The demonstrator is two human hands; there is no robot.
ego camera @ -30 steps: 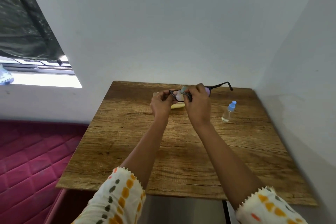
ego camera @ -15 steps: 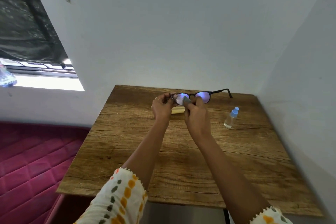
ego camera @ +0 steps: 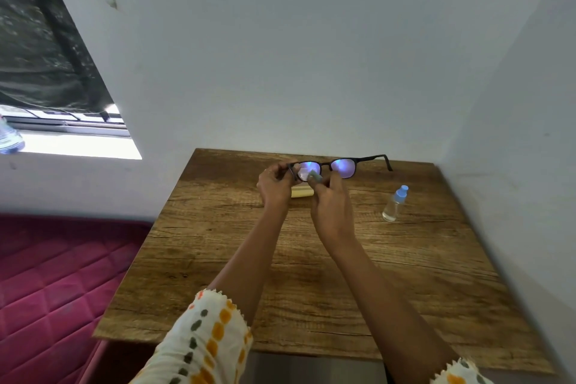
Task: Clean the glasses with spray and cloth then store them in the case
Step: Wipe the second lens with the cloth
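Observation:
Black-framed glasses [ego camera: 344, 167] with purple-tinted lenses are held up above the far part of the wooden table [ego camera: 405, 274]. My left hand [ego camera: 274, 187] grips the frame at its left end. My right hand [ego camera: 330, 206] pinches a small grey cloth [ego camera: 314, 177] against the left lens. One temple arm sticks out to the right, unfolded. A pale yellow case [ego camera: 301, 193] lies on the table behind my hands, mostly hidden by them. A small clear spray bottle [ego camera: 394, 204] with a blue cap stands to the right, apart from both hands.
White walls close off the table at the back and on the right. A pink quilted mattress [ego camera: 56, 284] lies lower down on the left. A window [ego camera: 46, 72] with a bright sill is at the upper left.
The glasses have turned so both lenses face me and have risen a little. My right hand has slid off the frame's middle and now holds the cloth on the left lens.

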